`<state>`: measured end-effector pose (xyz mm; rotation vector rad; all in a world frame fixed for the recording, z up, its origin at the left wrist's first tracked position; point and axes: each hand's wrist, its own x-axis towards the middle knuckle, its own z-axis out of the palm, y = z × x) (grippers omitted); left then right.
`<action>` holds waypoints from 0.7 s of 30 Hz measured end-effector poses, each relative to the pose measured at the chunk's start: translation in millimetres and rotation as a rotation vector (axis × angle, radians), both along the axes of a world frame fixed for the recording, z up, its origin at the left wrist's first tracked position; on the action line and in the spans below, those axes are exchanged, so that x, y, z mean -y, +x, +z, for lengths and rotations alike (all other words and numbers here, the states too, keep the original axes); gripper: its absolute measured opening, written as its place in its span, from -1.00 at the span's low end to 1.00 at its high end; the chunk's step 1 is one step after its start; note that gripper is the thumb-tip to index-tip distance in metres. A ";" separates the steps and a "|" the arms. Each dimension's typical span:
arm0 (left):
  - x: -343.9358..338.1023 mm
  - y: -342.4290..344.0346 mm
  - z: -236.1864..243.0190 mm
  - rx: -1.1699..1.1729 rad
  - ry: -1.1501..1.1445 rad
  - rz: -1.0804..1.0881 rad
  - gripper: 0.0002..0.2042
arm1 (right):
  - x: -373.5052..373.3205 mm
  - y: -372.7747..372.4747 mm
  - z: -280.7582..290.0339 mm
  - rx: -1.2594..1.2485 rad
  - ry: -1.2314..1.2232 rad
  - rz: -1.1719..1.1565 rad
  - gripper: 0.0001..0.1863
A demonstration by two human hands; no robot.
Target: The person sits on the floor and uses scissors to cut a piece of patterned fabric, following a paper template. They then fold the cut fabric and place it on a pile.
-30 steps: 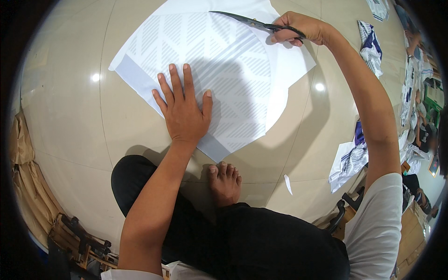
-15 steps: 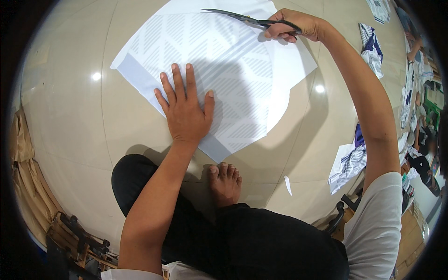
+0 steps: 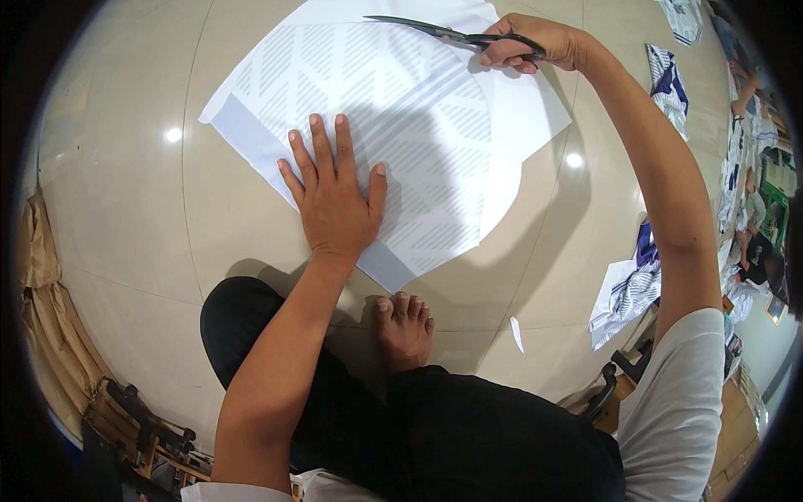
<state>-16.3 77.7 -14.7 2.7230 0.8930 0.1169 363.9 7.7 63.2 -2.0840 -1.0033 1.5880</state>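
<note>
White short sleeve (image 3: 682, 376) at 4 o'clock, another white sleeve edge (image 3: 242, 492) at 7 o'clock. Black trousers (image 3: 435, 435) across 6 o'clock. Bare forearms, bare foot (image 3: 404, 328) near centre. No rings or watch showing.

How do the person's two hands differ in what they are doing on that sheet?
The left hand lies flat, fingers spread, pressing the patterned white sheet; the right hand is curled through the handles of black scissors. The left hand sits near the sheet's close edge, the right hand at its far edge. The left arm is bent, the right stretched out. Both are bare.
</note>
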 end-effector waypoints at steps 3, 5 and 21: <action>-0.1 -0.4 0.3 -0.002 0.001 0.000 -0.24 | -4.0 2.5 3.6 0.015 -0.032 0.063 -0.72; -0.2 -0.9 0.8 -0.002 -0.002 0.000 -0.24 | -6.3 -0.3 7.6 0.060 -0.035 0.085 -0.71; -0.4 -1.0 1.5 -0.003 -0.026 0.004 -0.24 | -23.9 7.7 -0.5 -0.098 -0.124 0.004 -0.75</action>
